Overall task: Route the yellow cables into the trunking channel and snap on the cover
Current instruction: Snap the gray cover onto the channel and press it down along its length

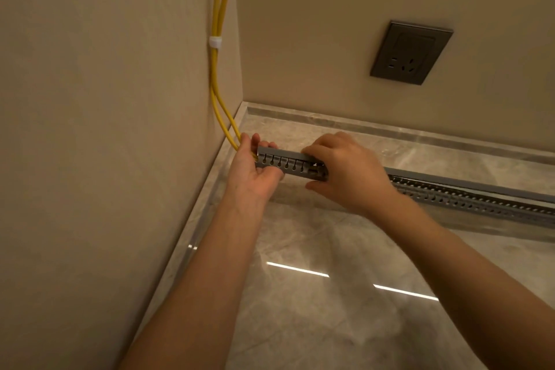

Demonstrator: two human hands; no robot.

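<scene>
Trunking channel (288,164), grey and slotted, crosses the polished marble surface (330,324) from the far-left corner of the beige walls (90,99). Left hand (255,165) grips its end where yellow cables (216,84) meet it; right hand (345,168) clasps it just beside. A dark socket (411,52) sits on the far wall.

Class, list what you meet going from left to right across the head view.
yellow cables → left hand → short grey slotted plastic trunking piece → right hand → long grey slotted trunking strip
</scene>
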